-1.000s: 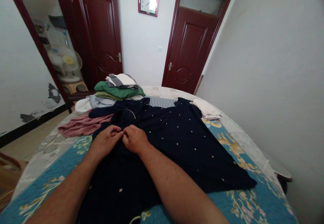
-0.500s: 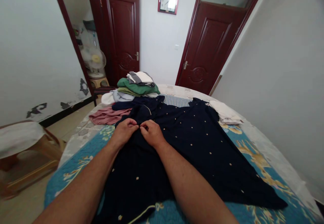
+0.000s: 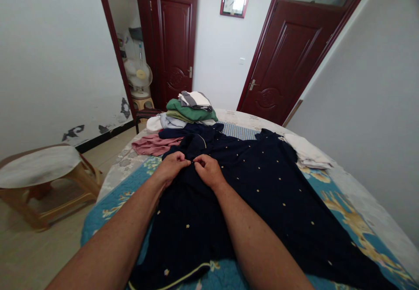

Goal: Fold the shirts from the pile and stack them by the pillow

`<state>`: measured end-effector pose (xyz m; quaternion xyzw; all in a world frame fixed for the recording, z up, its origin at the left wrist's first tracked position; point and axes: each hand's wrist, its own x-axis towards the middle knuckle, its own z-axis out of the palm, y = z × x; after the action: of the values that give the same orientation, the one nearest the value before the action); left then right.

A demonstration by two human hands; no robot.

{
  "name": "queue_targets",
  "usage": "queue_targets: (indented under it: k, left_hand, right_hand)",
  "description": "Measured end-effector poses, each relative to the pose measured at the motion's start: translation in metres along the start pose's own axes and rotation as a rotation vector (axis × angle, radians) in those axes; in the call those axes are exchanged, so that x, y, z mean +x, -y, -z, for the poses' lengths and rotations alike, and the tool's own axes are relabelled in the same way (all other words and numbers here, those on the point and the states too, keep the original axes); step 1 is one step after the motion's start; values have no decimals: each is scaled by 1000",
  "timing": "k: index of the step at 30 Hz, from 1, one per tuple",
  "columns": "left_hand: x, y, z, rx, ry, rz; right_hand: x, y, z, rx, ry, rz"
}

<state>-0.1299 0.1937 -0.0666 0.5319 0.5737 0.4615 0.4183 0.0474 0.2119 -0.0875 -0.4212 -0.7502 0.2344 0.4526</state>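
Mid-frame, my left hand (image 3: 173,167) and right hand (image 3: 211,172) pinch the navy, pale-dotted cloth garment (image 3: 265,194), best held lightly taut between them

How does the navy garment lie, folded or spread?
Spread: the navy garment lies wide across the blue quilt, its pale specks showing broadly.

White wall (image 3: 59,54) marked by dark peeling patches (image 3: 73,132), dark red door (image 3: 175,36) swung open, clock (image 3: 235,0) hung near a second door (image 3: 288,58), fan (image 3: 140,76) seen beyond a door frame (image 3: 115,41), stool (image 3: 41,165) set on pale floor (image 3: 19,255)
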Motion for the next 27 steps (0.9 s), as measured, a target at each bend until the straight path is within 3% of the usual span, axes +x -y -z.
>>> queue_targets:
  k: [19,27]
  left_hand:
    - [-1,0,0,-6,83,-81]
    - [-8,-7,-2,-7,142,-77]
  right_hand:
    - [2,-2,5,162,156,-100]
    - [2,-5,2,81,129,-72]
